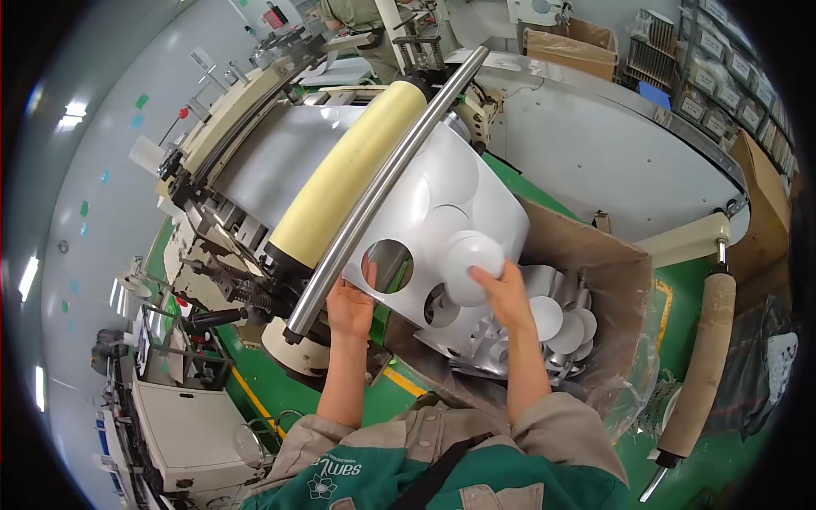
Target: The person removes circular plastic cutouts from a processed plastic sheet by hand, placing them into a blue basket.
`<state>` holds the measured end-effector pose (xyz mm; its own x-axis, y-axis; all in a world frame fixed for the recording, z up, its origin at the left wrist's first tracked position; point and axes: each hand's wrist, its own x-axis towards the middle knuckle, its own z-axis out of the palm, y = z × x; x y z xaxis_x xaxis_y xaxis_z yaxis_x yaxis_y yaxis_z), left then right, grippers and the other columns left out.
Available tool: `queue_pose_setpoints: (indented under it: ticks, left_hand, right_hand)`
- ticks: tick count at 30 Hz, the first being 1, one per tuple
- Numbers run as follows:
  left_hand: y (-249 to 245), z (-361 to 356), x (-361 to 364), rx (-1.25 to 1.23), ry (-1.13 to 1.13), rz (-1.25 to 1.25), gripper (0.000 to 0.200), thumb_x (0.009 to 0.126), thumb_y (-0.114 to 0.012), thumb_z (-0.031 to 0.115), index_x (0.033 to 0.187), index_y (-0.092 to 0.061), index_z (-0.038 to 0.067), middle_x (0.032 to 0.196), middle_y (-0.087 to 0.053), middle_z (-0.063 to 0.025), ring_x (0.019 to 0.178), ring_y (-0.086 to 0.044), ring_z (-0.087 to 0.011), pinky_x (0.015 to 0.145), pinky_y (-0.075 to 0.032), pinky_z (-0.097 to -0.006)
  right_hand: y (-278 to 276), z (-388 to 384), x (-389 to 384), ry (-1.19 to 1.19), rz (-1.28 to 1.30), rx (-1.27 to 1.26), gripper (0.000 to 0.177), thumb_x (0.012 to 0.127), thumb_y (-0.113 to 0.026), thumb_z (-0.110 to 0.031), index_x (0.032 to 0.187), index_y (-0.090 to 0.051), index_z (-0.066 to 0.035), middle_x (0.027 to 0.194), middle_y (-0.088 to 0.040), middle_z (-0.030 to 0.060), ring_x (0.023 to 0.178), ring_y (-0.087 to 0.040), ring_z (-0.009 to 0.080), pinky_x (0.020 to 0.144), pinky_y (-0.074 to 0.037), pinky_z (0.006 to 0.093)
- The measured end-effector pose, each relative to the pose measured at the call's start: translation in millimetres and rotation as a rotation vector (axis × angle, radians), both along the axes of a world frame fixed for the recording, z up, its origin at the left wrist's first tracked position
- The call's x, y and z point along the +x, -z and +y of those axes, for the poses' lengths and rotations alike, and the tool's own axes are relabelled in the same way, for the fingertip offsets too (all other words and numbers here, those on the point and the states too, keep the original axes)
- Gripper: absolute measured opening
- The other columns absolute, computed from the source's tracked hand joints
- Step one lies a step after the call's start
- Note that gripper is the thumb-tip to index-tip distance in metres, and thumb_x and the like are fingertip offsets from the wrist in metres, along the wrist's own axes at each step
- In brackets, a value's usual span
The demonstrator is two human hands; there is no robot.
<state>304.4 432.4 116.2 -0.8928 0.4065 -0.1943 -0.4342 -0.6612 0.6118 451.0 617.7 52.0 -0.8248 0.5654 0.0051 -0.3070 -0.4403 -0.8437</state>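
A shiny white sheet [399, 285] with round holes cut in it hangs down from the machine's rollers. My left hand [348, 310] is at its lower left edge, palm up with the fingers apart, and part of it is behind the sheet; a fingertip shows through the left hole. In my right hand [512, 302] are white round discs [474, 259], overlapping each other, with the thumb pressed on the front one. The fingers behind the discs are hidden. Other round outlines on the sheet are still filled with white material.
A steel bar [387, 191] and a yellow roller [353, 170] cross above the sheet. Below my right hand, a large cardboard box [612, 340] lined with plastic holds loose white discs [565, 336] and scraps. A brown roll [701, 365] stands at right; a person [361, 17] is behind the machine.
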Motion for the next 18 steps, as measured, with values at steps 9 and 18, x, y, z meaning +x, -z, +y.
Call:
queue_pose_setpoints:
  ticks: [9,18]
  left_hand:
    - [32,15,41,-0.195,0.113,0.245,0.031,0.092,-0.045,0.02,0.119,-0.044,0.004,0.117,-0.051,-0.0077,0.109,-0.049,-0.019,0.093,-0.039,-0.0352]
    - [29,3,32,-0.212,0.126,0.243,0.046,0.091,-0.046,0.022,0.128,-0.034,-0.004,0.131,-0.04,-0.0164,0.124,-0.036,-0.0256,0.103,-0.031,-0.037]
  right_hand:
    - [-52,-22,-63,-0.098,-0.11,0.717,0.043,0.074,-0.069,-0.021,0.107,-0.054,0.004,0.095,-0.051,0.0067,0.091,-0.05,0.0144,0.078,-0.042,0.027]
    - [48,-9,-33,-0.018,-0.003,-0.352,0.045,0.079,-0.065,-0.014,0.113,-0.046,0.008,0.107,-0.055,0.0102,0.097,-0.055,0.0182,0.085,-0.043,0.0307]
